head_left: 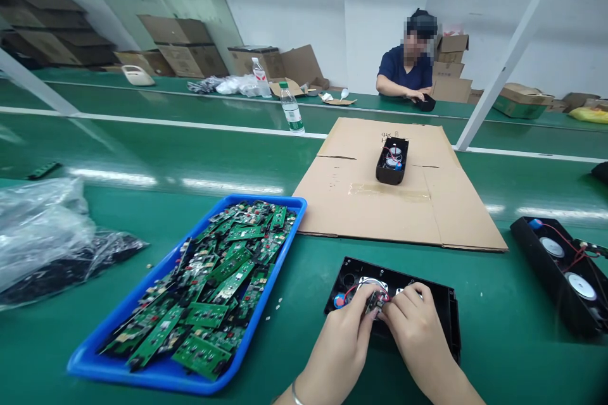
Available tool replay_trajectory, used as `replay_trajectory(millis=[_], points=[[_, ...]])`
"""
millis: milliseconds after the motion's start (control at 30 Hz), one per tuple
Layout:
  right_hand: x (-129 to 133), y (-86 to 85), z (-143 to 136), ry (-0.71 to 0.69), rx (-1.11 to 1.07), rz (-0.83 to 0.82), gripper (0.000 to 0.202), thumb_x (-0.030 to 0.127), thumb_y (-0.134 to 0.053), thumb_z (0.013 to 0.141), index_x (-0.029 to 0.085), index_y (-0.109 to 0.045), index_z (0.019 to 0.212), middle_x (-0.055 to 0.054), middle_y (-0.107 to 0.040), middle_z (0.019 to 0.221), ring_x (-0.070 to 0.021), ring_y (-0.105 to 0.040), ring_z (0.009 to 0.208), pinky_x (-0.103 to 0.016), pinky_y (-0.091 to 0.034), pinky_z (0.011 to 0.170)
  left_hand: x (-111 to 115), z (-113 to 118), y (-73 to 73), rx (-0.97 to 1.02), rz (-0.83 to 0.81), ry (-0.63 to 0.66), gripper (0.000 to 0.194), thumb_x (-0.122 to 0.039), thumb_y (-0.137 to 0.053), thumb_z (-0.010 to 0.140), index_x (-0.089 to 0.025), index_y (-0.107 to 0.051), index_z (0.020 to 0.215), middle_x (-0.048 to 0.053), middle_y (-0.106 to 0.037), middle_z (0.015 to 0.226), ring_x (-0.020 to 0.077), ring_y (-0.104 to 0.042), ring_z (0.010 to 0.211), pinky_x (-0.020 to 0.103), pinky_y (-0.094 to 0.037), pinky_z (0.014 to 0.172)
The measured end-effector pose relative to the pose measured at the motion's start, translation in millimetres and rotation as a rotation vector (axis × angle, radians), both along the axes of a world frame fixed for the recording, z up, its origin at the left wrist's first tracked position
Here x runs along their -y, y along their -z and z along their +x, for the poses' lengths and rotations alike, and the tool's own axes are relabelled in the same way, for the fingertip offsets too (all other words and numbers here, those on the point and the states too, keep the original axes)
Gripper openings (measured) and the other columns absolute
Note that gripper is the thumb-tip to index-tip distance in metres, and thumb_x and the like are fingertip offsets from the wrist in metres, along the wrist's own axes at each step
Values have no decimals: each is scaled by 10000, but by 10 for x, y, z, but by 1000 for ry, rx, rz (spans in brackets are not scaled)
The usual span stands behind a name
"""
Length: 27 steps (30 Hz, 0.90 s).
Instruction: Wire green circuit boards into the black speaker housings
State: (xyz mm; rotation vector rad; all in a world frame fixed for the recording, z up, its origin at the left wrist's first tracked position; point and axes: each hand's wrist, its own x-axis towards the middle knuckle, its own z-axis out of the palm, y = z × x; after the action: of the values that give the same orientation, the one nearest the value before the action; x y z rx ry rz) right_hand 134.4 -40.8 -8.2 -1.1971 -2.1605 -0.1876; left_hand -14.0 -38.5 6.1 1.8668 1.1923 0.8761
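A black speaker housing (pixel 444 304) lies open on the green bench in front of me, with round speakers and red wires inside. My left hand (pixel 344 342) and my right hand (pixel 413 323) meet over its middle. Together they pinch a small circuit board (pixel 375 301) held just above the housing. Left of my hands stands a blue tray (pixel 156 370) piled with several green circuit boards (pixel 213 278).
A second open housing (pixel 560 272) lies at the right edge. A third housing (pixel 392 161) sits on a flattened cardboard sheet (pixel 394 215). A plastic bag (pixel 42 234) lies left. Water bottles (pixel 291 107) and boxes stand behind, and a person (pixel 403 69) sits across the far bench.
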Motion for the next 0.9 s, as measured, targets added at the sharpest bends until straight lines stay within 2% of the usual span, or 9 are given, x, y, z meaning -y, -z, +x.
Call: replay_trajectory(millis=[67,200,267,400,567,633,700,800,900], points=[[5,0,15,30,-57,-21,310,182,-370,973,165,-499,692,-3,-509,636,-145,-428,621,-325,-346,723,-3,-1,-21,12,33,13,308,-119,-338,895,-257,-490,1125,22,-684,925,177,-666,793,249,-511,691],[-3,-36,53,22,-108,-97,263,343,-366,974,145,-540,973,-42,-591,802,-168,-516,729,-327,-371,724,-22,-31,-78,35,52,50,317,-104,-355,875,-262,-541,1077,6,-689,889,173,-672,769,239,-516,677],[-10,-53,62,-21,-106,-142,250,338,-363,974,167,-540,1014,-28,-608,822,-163,-530,735,-333,-374,736,-29,-45,-81,67,20,51,318,-113,-368,868,-265,-559,1072,4,-694,886,166,-671,729,237,-531,663],[-9,-51,57,-26,-123,-173,236,324,-376,971,169,-549,927,-19,-608,794,-158,-528,709,-343,-385,727,-26,-43,-45,113,-57,36,293,-165,-386,872,-254,-567,1085,15,-697,854,167,-665,670,240,-559,613],[-6,-5,74,4,-98,-183,165,237,-409,959,169,-555,923,-30,-611,797,-172,-532,727,-358,-425,721,6,0,-42,55,1,41,338,-133,-352,876,-244,-555,1123,49,-699,954,185,-675,800,274,-549,714],[-7,11,109,37,-46,-159,137,253,-484,926,178,-555,1018,-72,-628,961,-217,-553,883,-417,-438,814,10,-11,-54,-6,27,52,364,-118,-337,875,-246,-544,1146,51,-704,983,195,-679,840,285,-537,736],[0,21,164,73,71,-143,438,380,-615,837,174,-492,1204,-157,-524,1237,-323,-470,1131,-568,-371,926,-9,-63,-96,-82,14,82,369,-131,-371,867,-252,-541,1172,41,-722,953,205,-693,799,285,-541,702],[22,27,273,81,257,-232,994,584,-751,596,151,-325,1383,-244,-262,1434,-441,-269,1289,-704,-267,941,-100,-229,-318,-178,-1,133,393,-198,-548,788,-260,-590,1173,33,-749,859,228,-707,722,293,-563,654],[30,24,375,71,341,-342,1024,509,-800,547,191,-324,1397,-214,-272,1440,-416,-312,1279,-630,-316,975,-192,-463,-769,-57,-27,100,367,-304,-651,712,-269,-674,1076,21,-761,810,207,-717,686,276,-581,645]])
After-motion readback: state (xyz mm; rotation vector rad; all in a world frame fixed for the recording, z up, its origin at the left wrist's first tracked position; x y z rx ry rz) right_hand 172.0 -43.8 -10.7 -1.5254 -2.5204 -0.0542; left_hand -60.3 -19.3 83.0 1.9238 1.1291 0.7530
